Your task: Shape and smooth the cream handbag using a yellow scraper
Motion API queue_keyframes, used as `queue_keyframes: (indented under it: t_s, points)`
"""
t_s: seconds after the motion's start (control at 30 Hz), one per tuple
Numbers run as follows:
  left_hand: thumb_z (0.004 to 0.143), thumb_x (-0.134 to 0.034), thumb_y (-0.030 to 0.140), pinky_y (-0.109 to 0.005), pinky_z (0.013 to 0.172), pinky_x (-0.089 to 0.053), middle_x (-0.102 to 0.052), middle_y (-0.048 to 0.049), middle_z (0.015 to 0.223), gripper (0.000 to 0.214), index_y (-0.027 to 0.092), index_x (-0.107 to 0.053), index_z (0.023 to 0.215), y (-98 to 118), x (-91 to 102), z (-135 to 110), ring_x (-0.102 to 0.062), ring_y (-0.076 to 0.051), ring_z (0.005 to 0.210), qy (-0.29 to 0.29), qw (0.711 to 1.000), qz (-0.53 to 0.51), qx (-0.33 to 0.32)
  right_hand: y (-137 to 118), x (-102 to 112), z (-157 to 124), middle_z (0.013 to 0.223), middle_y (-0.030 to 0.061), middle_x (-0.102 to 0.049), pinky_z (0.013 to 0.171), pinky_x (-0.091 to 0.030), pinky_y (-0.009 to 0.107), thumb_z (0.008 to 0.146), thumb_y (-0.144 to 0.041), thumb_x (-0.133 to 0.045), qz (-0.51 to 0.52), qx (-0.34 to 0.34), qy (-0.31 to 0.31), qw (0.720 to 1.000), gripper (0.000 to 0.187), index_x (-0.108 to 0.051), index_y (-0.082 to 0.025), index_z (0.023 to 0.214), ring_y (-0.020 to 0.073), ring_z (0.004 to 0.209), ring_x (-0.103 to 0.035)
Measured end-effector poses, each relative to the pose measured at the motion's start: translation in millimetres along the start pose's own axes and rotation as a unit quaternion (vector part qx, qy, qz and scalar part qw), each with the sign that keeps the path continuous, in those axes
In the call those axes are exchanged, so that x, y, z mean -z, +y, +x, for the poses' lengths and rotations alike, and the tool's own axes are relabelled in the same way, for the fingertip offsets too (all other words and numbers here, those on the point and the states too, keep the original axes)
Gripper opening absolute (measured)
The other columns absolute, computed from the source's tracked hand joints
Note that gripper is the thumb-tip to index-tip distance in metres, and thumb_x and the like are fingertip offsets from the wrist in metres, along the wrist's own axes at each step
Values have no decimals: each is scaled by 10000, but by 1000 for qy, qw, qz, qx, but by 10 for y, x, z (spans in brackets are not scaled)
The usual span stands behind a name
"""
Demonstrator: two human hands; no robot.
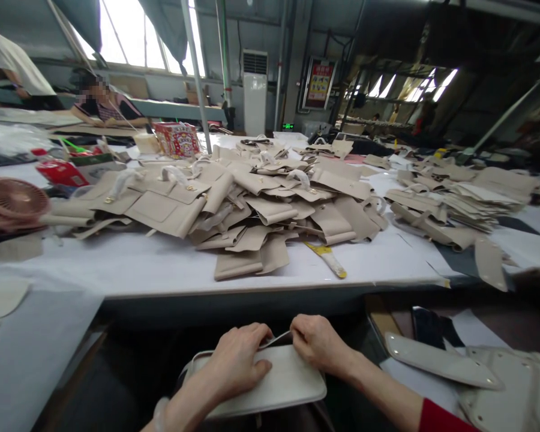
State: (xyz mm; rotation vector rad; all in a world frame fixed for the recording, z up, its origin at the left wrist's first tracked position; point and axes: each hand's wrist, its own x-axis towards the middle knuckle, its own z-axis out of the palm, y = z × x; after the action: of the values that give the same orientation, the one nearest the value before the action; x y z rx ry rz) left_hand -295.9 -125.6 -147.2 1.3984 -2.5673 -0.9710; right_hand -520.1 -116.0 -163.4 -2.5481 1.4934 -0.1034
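Note:
A pale beige leather bag panel [283,384] lies in my lap below the table edge. My left hand [236,360] presses down on its upper left part, fingers curled over the top edge. My right hand [317,343] pinches the same top edge at the right, fingers closed on it. A thin strip or flap of the panel lifts between the two hands.
A big heap of beige leather bag pieces [252,204] covers the white table [117,264], with a second stack [459,201] at the right. A yellow-handled tool [327,258] lies near the front edge. A pink fan [13,201] stands at left. More panels [436,360] lie at lower right. People sit at the far left.

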Motion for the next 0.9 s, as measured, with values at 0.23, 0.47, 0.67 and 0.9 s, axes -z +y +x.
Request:
queue_keyframes:
  t_s: [0.23, 0.47, 0.67, 0.9]
  points:
    - [651, -701, 352, -350, 850, -477, -671, 1, 1154, 673, 300, -561, 1307, -174, 141, -166, -636, -243, 986, 10, 998, -24, 48, -344, 185, 11, 911, 24, -678, 639, -371, 308, 893, -274, -504, 21, 95, -30, 995, 135, -621, -206, 896, 186, 817, -621]
    - [693, -689, 388, -317, 803, -463, -718, 45, 1054, 445, 354, -671, 1136, -480, 247, -377, -660, -227, 985, 13, 989, -46, 142, -525, -29, 340, 911, 137, -685, 596, -321, 329, 862, -145, -428, 28, 109, -66, 991, 219, -644, -121, 891, 239, 761, -626]
    - [713, -652, 375, -375, 857, -476, -710, 15, 1092, 402, 328, -676, 1112, -450, 266, -329, -646, -268, 1033, -29, 993, -31, 113, -421, 50, 441, 853, 135, -711, 676, -404, 337, 829, -193, -486, 169, 10, -66, 983, 209, -672, -113, 775, 253, 764, -648]
    - [633, -465, 32, -387, 947, -441, -650, 40, 1189, 653, 338, -616, 1189, -4, 73, -104, -588, -208, 1102, 4, 1000, -2, -25, 397, -371, 302, 765, 67, -721, 608, -505, 249, 1002, -393, -352, 409, -198, -144, 879, 470, -691, -109, 843, 146, 670, -658]
